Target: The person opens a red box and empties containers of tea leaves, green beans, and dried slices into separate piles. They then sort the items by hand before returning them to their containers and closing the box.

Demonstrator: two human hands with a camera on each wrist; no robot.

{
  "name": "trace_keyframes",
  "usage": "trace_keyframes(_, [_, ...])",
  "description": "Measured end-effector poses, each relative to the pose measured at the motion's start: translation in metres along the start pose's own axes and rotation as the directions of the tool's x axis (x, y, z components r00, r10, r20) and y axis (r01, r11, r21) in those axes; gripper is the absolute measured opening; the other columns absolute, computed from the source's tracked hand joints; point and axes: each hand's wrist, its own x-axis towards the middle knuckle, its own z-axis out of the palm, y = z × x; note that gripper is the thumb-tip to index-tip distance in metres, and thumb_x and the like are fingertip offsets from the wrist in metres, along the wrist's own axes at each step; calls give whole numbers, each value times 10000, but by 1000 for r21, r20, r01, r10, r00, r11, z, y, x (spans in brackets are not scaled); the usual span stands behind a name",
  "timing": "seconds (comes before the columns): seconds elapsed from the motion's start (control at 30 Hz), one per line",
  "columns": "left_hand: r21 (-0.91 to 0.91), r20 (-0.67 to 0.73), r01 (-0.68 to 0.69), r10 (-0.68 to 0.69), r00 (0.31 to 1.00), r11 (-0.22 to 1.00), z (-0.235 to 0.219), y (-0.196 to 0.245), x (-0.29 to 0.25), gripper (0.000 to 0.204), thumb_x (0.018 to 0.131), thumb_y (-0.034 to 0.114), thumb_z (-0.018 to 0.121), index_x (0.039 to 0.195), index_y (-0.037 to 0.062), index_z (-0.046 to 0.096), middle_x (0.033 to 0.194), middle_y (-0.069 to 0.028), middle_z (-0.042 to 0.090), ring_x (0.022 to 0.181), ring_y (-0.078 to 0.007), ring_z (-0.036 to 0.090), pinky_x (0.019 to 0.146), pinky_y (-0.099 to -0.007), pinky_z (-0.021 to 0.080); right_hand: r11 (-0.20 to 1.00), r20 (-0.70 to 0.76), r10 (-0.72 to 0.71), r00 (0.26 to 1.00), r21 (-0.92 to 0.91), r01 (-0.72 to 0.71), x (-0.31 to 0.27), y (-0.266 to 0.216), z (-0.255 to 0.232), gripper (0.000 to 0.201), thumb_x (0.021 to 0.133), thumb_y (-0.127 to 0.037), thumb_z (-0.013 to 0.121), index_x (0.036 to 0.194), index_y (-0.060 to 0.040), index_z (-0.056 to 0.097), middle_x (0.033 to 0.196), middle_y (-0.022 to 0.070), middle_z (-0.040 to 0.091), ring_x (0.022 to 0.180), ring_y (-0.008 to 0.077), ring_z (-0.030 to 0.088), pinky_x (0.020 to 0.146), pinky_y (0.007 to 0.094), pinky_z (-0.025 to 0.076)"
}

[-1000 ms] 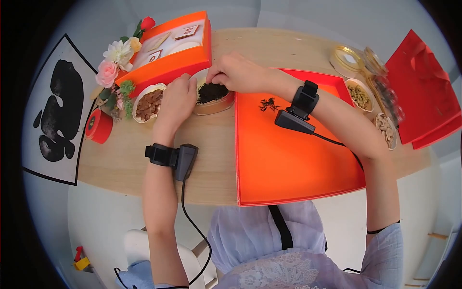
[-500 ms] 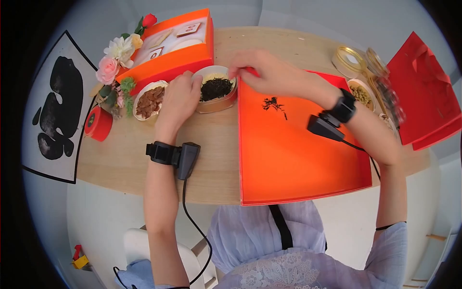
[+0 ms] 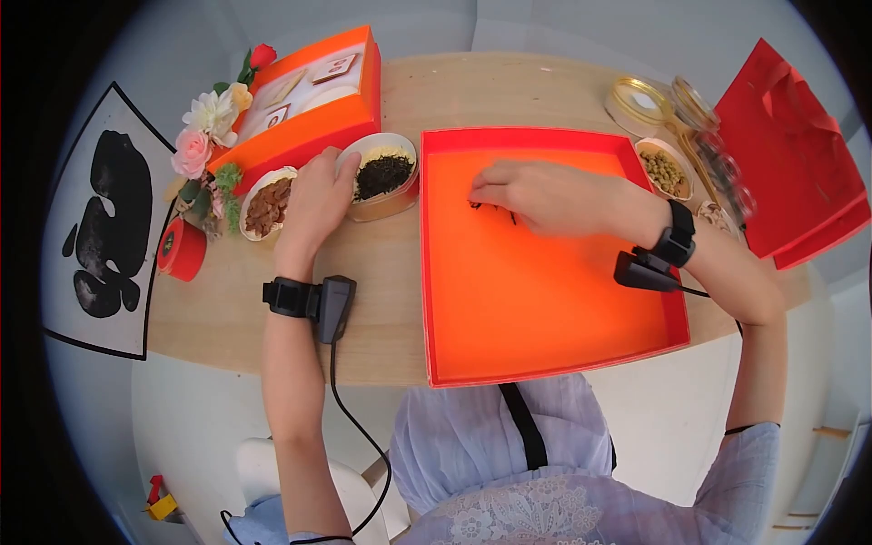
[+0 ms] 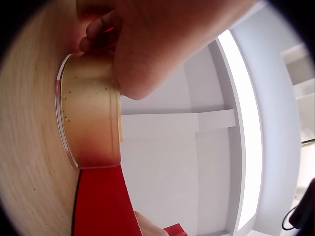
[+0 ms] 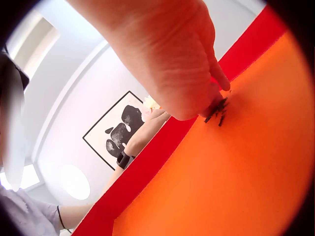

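My left hand (image 3: 318, 200) holds the left side of an oval tin (image 3: 386, 206) of dark dried shreds (image 3: 382, 176); in the left wrist view the hand (image 4: 147, 44) lies against the tin's gold wall (image 4: 91, 113), its fingers curled. Inside the shallow orange tray with red walls (image 3: 438, 272), my right hand (image 3: 554, 195) is low over the floor, fingers bent together at a few dark shreds (image 3: 513, 218). The right wrist view shows the fingertips of the right hand (image 5: 172, 64) touching the small pile of shreds (image 5: 216, 112). Whether they pinch any is hidden.
Left of the tin stand a tin of brown pieces (image 3: 270, 207), a small red round box (image 3: 183, 250), flowers (image 3: 211, 118) and an orange box (image 3: 309, 125). To the right are a tin of green-brown bits (image 3: 664, 173), gold lids (image 3: 636, 104) and a red bag (image 3: 786, 163).
My right hand has moved from the tin of dark shreds rightward and down to the loose shreds in the tray. The left hand stays at the tin. The head view has shifted slightly.
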Motion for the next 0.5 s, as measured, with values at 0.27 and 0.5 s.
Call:
trace_keyframes(0.27, [16,-14,-15,15,1000,1000,3,1,0,502,1045,402,499,1104,-76,641,1032,-326,673,1039,-478,638,893,-494,483,960,187,237,953,103,-259,5,-20,-24,480,816,92,556,1292,53,603,1300,190,618,1220,349,577,1005,419,511])
trace_keyframes(0.5, [-17,-28,-23,22,999,1000,2,2,-1,488,1039,383,515,1099,-85,639,1029,-333,670,1046,-486,632,900,-516,479,997,-41,-71,997,10,72,12,-8,14,467,815,84,560,1278,47,606,1351,178,588,1257,342,564,1019,409,514])
